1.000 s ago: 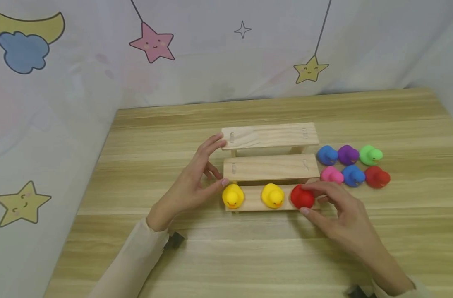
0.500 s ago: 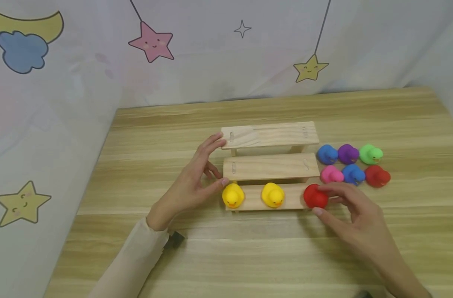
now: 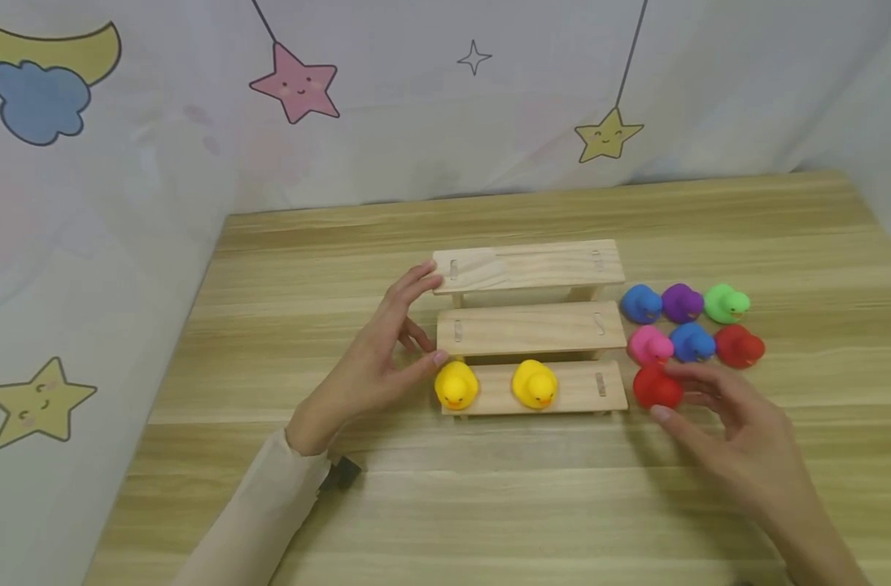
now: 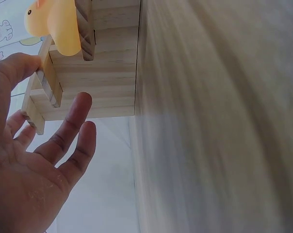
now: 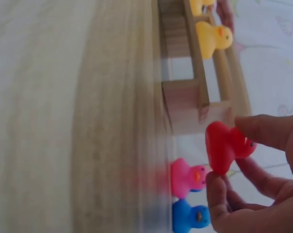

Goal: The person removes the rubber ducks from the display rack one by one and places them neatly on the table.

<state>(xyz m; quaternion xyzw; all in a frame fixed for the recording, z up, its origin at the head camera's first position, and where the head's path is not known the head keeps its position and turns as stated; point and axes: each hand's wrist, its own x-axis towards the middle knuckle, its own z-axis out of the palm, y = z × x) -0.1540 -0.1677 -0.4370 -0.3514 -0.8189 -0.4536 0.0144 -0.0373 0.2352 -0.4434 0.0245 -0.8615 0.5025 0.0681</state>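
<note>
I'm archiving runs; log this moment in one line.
left hand: touches tiered pale wooden stand; right hand: pinches red toy duck; two yellow toy ducks: lowest tier

I see the right hand (image 3: 745,443) shifted rightward, pinched red duck (image 3: 656,387) with it: a second ago over the right part of the front step (image 3: 575,391), then at its end, now past it, just below the pink duck (image 3: 649,345) in head view. I now get the end slot (image 3: 601,384) uncovered.

Wooden stand (image 5: 183,104) and farther yellow duck (image 5: 200,6) cut off by the right wrist view's top edge, tabletop (image 5: 112,97) blurred
</note>
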